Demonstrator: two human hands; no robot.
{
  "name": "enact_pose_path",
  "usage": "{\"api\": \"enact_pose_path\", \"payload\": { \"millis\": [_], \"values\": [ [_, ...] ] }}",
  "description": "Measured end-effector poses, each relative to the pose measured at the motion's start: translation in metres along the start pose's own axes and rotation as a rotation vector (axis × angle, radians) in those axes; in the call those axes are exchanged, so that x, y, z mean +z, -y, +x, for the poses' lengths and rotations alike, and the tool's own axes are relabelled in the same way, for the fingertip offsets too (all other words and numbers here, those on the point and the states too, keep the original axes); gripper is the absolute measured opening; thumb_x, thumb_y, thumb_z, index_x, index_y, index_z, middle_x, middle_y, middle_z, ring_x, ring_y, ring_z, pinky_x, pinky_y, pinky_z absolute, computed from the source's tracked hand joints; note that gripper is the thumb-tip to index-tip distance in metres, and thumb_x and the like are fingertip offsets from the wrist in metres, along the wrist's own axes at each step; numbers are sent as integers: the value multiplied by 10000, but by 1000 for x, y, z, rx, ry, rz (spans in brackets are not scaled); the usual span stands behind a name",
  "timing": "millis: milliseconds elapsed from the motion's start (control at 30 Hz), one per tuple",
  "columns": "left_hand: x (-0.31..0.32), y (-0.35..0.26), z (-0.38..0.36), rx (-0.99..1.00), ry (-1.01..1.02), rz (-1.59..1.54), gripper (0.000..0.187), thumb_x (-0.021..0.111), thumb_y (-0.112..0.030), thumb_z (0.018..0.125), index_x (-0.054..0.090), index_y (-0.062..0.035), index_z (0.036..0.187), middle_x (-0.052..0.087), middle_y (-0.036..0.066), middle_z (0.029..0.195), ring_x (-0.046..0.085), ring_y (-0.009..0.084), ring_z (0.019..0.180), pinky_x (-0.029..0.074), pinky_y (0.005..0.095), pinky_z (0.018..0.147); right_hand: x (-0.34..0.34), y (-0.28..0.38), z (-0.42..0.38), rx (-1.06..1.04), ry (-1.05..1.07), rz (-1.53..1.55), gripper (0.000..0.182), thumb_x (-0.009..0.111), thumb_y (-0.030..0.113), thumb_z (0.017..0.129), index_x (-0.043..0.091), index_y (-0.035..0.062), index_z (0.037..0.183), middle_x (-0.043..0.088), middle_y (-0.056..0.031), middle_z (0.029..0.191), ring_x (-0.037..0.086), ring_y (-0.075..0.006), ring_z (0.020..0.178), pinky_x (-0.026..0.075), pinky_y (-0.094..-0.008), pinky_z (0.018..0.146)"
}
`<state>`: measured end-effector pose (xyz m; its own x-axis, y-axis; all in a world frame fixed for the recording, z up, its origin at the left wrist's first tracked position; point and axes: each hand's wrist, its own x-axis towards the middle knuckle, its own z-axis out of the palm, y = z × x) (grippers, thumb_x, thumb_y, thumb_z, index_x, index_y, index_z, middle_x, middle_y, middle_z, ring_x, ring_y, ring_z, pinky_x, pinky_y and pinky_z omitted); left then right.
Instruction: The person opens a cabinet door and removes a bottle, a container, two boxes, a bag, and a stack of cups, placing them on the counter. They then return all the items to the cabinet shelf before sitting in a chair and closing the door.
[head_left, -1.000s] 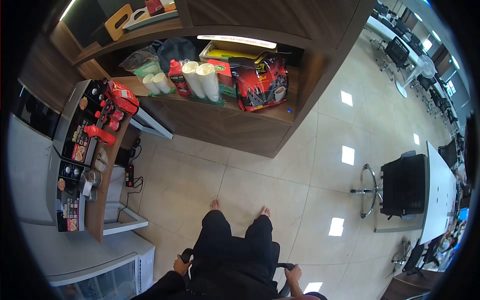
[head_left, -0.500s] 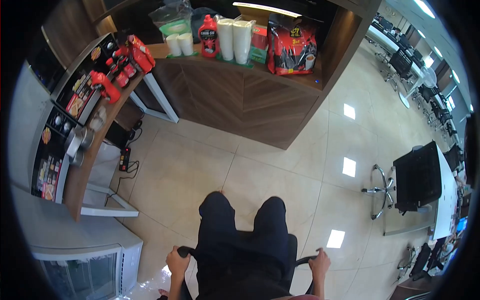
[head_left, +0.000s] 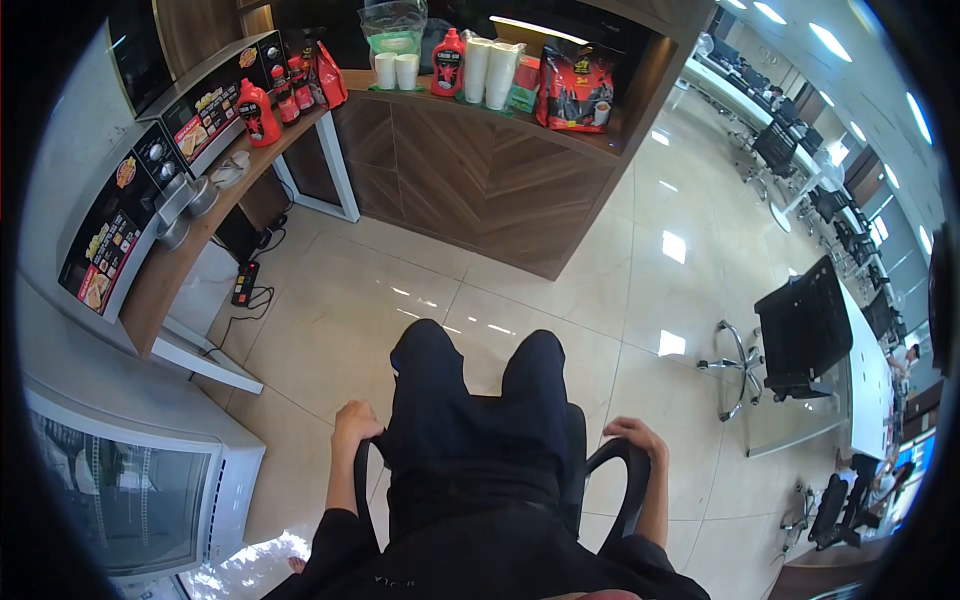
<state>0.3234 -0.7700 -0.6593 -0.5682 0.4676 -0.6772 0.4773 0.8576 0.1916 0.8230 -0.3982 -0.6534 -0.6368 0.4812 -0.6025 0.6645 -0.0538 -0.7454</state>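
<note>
I am seated in a black office chair, my legs in dark trousers (head_left: 478, 420) pointing forward. My left hand (head_left: 355, 422) is closed at the front end of the left armrest (head_left: 366, 490), its fingers curled. On the other side, my right hand (head_left: 638, 436) lies over the top of the right armrest (head_left: 632, 490), fingers stretched inward and loose. Neither hand touches anything other than the chair.
A wooden counter (head_left: 490, 190) ahead bears a red sauce bottle (head_left: 448, 64), paper cups (head_left: 502, 75) and a coffee bag (head_left: 577, 88). Left stand a shelf with boxed ovens (head_left: 105, 245), metal pots (head_left: 172, 210) and a glass-door fridge (head_left: 130, 490). An office chair (head_left: 805, 325) stands right.
My view has tilted, showing more of my torso and the chair arms. The left hand stays at its armrest; the right hand's fingers now lie flatter across theirs.
</note>
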Motion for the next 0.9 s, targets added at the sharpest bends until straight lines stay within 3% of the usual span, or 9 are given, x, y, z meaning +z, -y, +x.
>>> {"api": "enact_pose_path", "payload": {
  "millis": [100, 233, 433, 533, 733, 900],
  "values": [
    [-4, -1, -9, 116, -60, -133, 414, 768, -182, 586, 690, -66, 976, 706, 188, 992, 681, 346, 977, 540, 414, 854, 4, -3, -4, -38, -153, 334, 276, 608, 295, 978, 628, 29, 1046, 702, -69, 1002, 664, -175, 1024, 498, -325, 906],
    [5, 4, -3, 154, -107, -135, 529, 797, -175, 589, 637, -50, 1078, 695, 161, 992, 672, 320, 974, 533, 402, 823, 0, -19, -3, -57, -267, 236, 297, 595, 310, 989, 594, 31, 1089, 709, -92, 1026, 671, -185, 1032, 513, -330, 866],
    [14, 9, 13, 140, -105, -171, 479, 746, -337, 765, 617, -61, 1135, 675, 190, 1065, 653, 328, 1018, 506, 413, 877, -6, -29, 2, -28, -245, 169, 326, 601, 310, 985, 580, 36, 1161, 712, -116, 1049, 680, -190, 1004, 519, -320, 822],
    [8, 4, 5, 133, -56, -136, 555, 658, -448, 847, 566, -67, 1241, 605, 225, 1217, 622, 348, 1095, 493, 431, 932, -6, -29, 0, -46, -249, 150, 334, 600, 309, 986, 573, 39, 1182, 711, -120, 1051, 676, -199, 1020, 518, -325, 830],
    [6, 2, 10, 111, -36, -108, 618, 659, -470, 849, 535, -67, 1301, 596, 210, 1247, 618, 334, 1117, 491, 430, 941, -8, -38, 2, -43, -240, 189, 339, 599, 299, 984, 563, 40, 1199, 708, -125, 1059, 673, -200, 1031, 517, -334, 847],
    [6, -5, 23, 184, -95, -193, 605, 665, -469, 854, 551, -34, 1259, 650, 195, 1197, 627, 318, 1104, 476, 400, 956, -9, -37, -4, -10, -245, 111, 344, 601, 289, 980, 557, 35, 1208, 706, -127, 1049, 678, -206, 1019, 524, -340, 836]
  ]
}}
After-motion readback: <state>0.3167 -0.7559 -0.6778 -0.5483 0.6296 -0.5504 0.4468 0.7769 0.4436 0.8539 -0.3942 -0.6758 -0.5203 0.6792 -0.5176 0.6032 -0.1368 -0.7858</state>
